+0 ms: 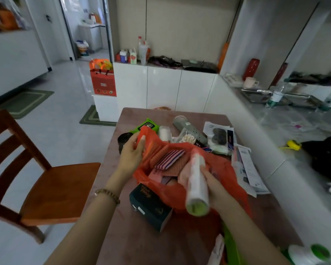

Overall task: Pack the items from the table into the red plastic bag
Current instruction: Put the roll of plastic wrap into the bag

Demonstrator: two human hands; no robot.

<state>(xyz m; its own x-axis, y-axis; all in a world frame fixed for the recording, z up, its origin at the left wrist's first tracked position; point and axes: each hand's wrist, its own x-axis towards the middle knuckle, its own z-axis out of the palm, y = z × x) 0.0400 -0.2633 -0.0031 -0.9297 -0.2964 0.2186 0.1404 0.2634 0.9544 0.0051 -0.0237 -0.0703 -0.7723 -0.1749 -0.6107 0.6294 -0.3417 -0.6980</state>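
Observation:
The red plastic bag [182,196] lies open in the middle of the brown table [141,243]. My left hand [131,153] grips the bag's far left rim and holds it up. My right hand [210,180] holds a white roll with a green end [196,183], tilted with its far end at the bag's mouth. Inside the bag lie a striped packet [169,159] and flat reddish packs. A dark box [151,206] sits against the bag's near left side.
Behind the bag lie a green wipes pack [148,124], a black jar [123,138], a white tube [164,133], cotton swabs [187,138], a grey sandal [189,129], a sleep mask pack [219,137] and papers [248,169]. A wooden chair [46,186] stands left. White spool [310,254] near right.

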